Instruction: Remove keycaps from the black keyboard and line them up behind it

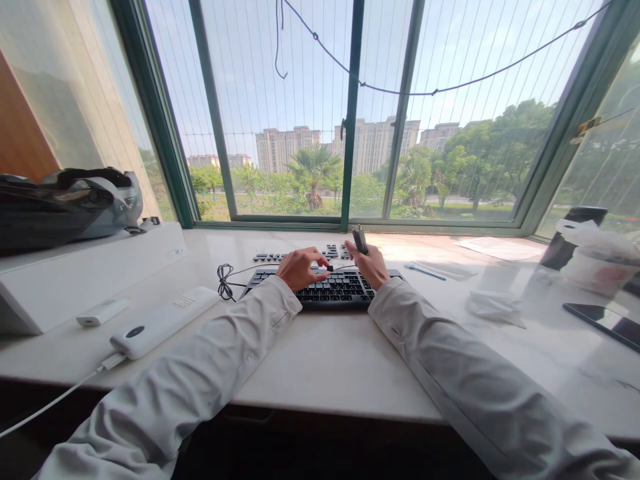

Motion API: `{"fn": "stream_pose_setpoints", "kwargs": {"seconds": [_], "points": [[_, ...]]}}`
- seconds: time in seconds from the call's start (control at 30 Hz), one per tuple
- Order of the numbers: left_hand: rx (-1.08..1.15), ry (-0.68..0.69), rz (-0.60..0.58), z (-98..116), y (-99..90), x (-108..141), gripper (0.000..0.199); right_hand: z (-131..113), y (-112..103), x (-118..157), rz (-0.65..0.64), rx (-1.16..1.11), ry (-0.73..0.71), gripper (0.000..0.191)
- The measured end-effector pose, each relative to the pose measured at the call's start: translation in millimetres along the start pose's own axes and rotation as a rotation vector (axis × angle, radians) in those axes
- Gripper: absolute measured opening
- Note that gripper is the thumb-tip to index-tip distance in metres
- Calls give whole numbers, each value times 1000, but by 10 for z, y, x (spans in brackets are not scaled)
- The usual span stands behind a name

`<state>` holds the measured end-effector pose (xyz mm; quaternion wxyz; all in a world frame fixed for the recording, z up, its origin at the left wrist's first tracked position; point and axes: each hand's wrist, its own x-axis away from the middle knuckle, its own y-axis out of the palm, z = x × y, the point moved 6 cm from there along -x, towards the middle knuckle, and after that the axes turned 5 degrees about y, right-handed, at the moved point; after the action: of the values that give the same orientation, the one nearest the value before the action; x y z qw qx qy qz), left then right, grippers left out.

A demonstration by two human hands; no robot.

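A black keyboard (345, 303) lies on the white counter, with a dark cable coiled at its left. Above its keys, my left hand (299, 268) is closed in a pinch, thumb and forefinger on a small black keycap (330, 268). My right hand (371, 265) is wrapped round a short dark tool (359, 240) that sticks up from the fist; its exact kind is not clear. Loose keycaps (270, 257) lie in rows behind the keyboard, and the hands partly cover both them and the keyboard.
On the left are a white power bank (165, 323) with a cable, a small white device (103, 311) and a long white box (90, 277) bearing a dark bag. To the right lie a blue pen (425, 272), a crumpled plastic bag (495, 307) and a phone (605, 323). Windows (353, 133) rise behind.
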<state>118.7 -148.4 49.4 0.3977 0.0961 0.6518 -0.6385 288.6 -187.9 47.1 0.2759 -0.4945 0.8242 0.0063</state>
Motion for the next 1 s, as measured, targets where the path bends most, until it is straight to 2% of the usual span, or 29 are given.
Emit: {"fn": "stream_pose_setpoints", "kwargs": {"seconds": [0.07,0.13,0.27,0.37,0.6,0.7,0.8,0.93,1.0], "points": [[-23,-2,17,1,-16,5,22,3,-8,11,-21,234,-50,46],[-40,-12,21,2,-22,8,23,18,35,22,-75,368,-73,46],[-80,-44,27,2,-30,12,23,43,180,63,-204,510,-132,45],[-125,-63,10,0,-24,15,23,47,250,101,-244,555,-183,40],[-128,-6,-14,34,13,22,24,60,261,124,-225,571,-193,37],[-101,-27,-16,8,24,20,24,67,272,121,-235,585,-185,38],[-64,-47,-6,-32,17,16,23,64,218,93,-173,620,-154,34],[-77,-117,11,-124,-25,20,22,90,55,45,-50,809,-52,29],[-113,-154,17,-169,-56,25,21,120,-8,33,-36,940,-10,30]]}}
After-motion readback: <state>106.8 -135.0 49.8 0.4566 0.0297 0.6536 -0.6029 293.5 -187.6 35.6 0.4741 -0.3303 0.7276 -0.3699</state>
